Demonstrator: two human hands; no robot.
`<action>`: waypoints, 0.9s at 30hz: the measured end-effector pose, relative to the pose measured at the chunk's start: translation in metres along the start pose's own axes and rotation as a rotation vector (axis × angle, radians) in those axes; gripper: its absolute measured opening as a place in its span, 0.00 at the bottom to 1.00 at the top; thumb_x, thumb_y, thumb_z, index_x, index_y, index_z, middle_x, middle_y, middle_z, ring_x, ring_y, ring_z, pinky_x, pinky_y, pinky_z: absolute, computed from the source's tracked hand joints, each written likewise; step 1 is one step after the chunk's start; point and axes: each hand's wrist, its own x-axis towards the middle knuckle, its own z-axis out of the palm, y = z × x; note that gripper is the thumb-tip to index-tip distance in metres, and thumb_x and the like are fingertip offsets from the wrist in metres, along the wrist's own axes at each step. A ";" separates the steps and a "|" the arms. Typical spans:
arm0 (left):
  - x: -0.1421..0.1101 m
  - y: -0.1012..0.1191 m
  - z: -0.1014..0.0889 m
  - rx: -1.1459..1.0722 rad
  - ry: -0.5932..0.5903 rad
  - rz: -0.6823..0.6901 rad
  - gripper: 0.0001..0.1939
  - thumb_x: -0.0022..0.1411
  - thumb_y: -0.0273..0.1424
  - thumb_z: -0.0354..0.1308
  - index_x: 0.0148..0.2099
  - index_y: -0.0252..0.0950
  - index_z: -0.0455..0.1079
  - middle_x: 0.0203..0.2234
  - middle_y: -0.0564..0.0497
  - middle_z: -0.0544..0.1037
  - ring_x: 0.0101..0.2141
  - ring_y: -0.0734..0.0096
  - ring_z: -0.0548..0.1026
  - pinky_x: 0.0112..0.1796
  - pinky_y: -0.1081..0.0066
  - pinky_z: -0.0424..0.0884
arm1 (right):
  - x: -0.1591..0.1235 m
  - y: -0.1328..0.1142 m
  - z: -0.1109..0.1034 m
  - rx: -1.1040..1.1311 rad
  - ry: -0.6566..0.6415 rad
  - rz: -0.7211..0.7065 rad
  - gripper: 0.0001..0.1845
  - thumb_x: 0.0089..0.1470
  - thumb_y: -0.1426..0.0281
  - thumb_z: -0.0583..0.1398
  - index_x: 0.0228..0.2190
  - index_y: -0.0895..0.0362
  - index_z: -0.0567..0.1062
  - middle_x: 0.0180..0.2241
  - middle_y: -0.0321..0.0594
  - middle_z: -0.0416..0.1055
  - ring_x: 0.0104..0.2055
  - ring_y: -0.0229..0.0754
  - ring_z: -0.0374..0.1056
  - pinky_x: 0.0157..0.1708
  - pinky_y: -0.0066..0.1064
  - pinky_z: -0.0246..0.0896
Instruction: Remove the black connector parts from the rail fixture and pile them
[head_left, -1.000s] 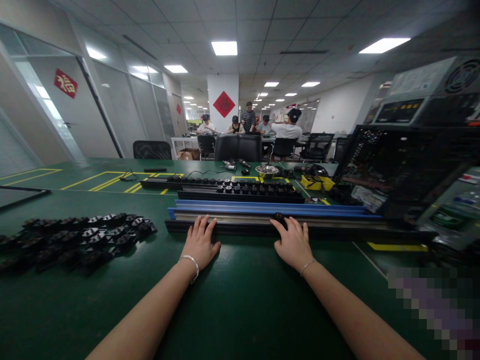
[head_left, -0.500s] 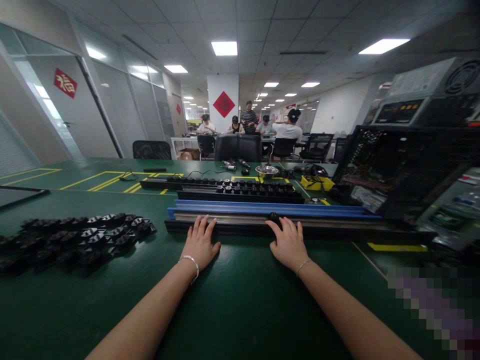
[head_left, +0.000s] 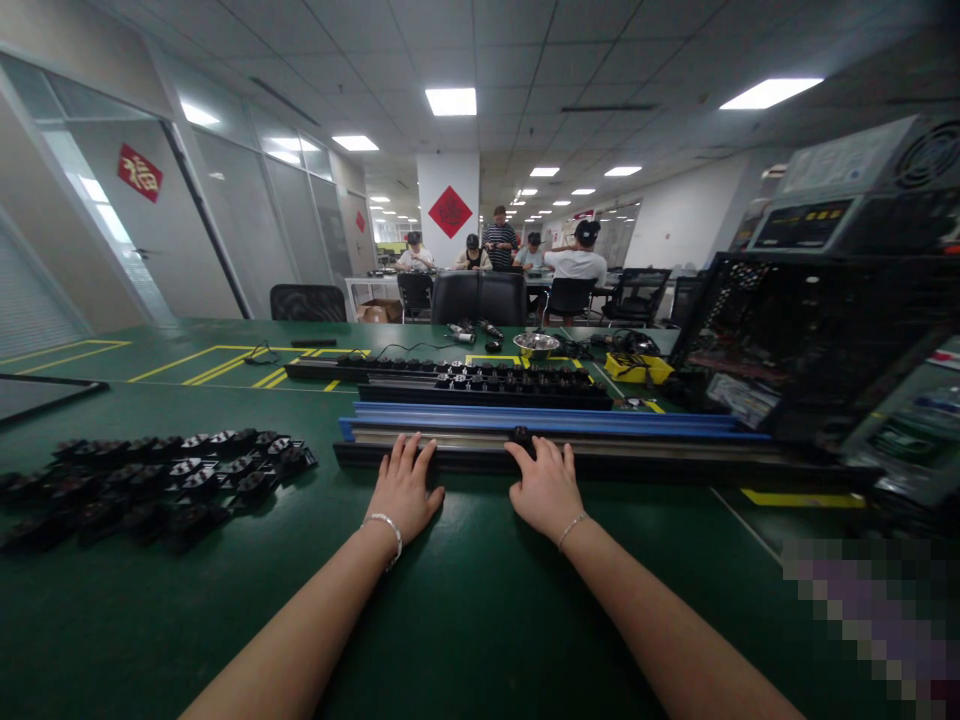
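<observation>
My left hand (head_left: 403,487) lies flat on the green table, its spread fingertips resting on the near edge of a long black rail (head_left: 675,465). My right hand (head_left: 544,485) lies a little to its right, fingers stretched over the same rail and touching a small black part (head_left: 520,437) that sits in it. Behind the black rail lie a silvery rail and blue rails (head_left: 600,420). A bracelet shows on each wrist.
Several small black parts (head_left: 165,475) lie in rows at the left. More rails loaded with black parts (head_left: 480,380) lie further back, near a metal bowl (head_left: 534,343) and a yellow box (head_left: 637,368). An open computer case (head_left: 817,340) stands at the right. Several people sit at a far table.
My right hand has slid left along the black rail, with the small black part moving left under its fingers. My left hand has stayed in place.
</observation>
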 end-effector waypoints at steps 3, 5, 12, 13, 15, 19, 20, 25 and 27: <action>0.000 0.000 0.001 0.005 0.004 0.003 0.34 0.57 0.36 0.53 0.64 0.37 0.51 0.64 0.43 0.51 0.64 0.51 0.43 0.58 0.49 0.52 | -0.001 0.002 0.004 -0.013 0.015 -0.017 0.32 0.46 0.72 0.55 0.55 0.47 0.64 0.57 0.50 0.58 0.61 0.52 0.49 0.59 0.51 0.30; 0.000 0.000 0.000 0.016 0.009 -0.002 0.34 0.57 0.36 0.53 0.64 0.37 0.51 0.64 0.43 0.52 0.64 0.51 0.44 0.58 0.49 0.53 | -0.002 0.004 0.007 -0.022 0.030 -0.035 0.33 0.46 0.72 0.55 0.56 0.47 0.63 0.58 0.50 0.58 0.61 0.52 0.48 0.59 0.50 0.30; 0.001 0.013 -0.003 0.075 0.028 0.092 0.32 0.58 0.32 0.49 0.64 0.32 0.51 0.62 0.45 0.57 0.63 0.58 0.48 0.60 0.52 0.48 | -0.003 0.007 0.011 -0.035 0.058 -0.061 0.34 0.46 0.72 0.56 0.56 0.46 0.62 0.58 0.48 0.58 0.61 0.52 0.48 0.59 0.50 0.30; 0.001 0.015 -0.003 0.082 0.032 0.111 0.31 0.58 0.31 0.48 0.64 0.32 0.52 0.62 0.45 0.57 0.63 0.59 0.48 0.60 0.52 0.48 | -0.003 0.007 0.011 -0.034 0.060 -0.064 0.34 0.46 0.72 0.55 0.57 0.46 0.62 0.58 0.48 0.58 0.61 0.52 0.48 0.59 0.50 0.30; 0.002 0.019 -0.003 0.095 0.043 0.157 0.31 0.58 0.30 0.49 0.64 0.34 0.52 0.62 0.44 0.57 0.63 0.58 0.50 0.60 0.53 0.48 | -0.003 0.007 0.010 -0.029 0.061 -0.070 0.35 0.46 0.73 0.55 0.57 0.47 0.61 0.58 0.49 0.57 0.61 0.51 0.48 0.59 0.51 0.30; 0.003 0.025 -0.003 0.130 0.059 0.244 0.31 0.58 0.27 0.50 0.64 0.39 0.54 0.62 0.43 0.58 0.62 0.56 0.52 0.60 0.54 0.50 | -0.004 0.001 0.011 -0.003 0.055 -0.109 0.35 0.45 0.74 0.55 0.57 0.48 0.61 0.58 0.47 0.57 0.61 0.49 0.48 0.60 0.50 0.28; 0.003 0.027 -0.003 0.138 0.059 0.265 0.30 0.58 0.27 0.50 0.64 0.40 0.54 0.61 0.42 0.59 0.62 0.55 0.53 0.59 0.54 0.51 | -0.004 0.000 0.011 0.003 0.055 -0.124 0.35 0.45 0.74 0.55 0.57 0.48 0.61 0.58 0.47 0.57 0.61 0.49 0.48 0.60 0.50 0.27; 0.007 0.034 0.001 0.139 0.044 0.331 0.31 0.58 0.25 0.49 0.64 0.44 0.54 0.60 0.42 0.60 0.61 0.54 0.55 0.58 0.54 0.52 | -0.005 -0.005 0.009 0.030 0.046 -0.176 0.35 0.45 0.75 0.54 0.56 0.48 0.62 0.57 0.44 0.59 0.60 0.48 0.49 0.60 0.50 0.27; 0.009 0.039 0.001 0.132 0.038 0.314 0.32 0.58 0.24 0.50 0.64 0.45 0.53 0.59 0.42 0.61 0.60 0.53 0.55 0.58 0.53 0.53 | -0.005 -0.003 0.007 0.052 0.046 -0.182 0.34 0.45 0.75 0.54 0.56 0.49 0.62 0.57 0.43 0.59 0.60 0.48 0.50 0.60 0.49 0.28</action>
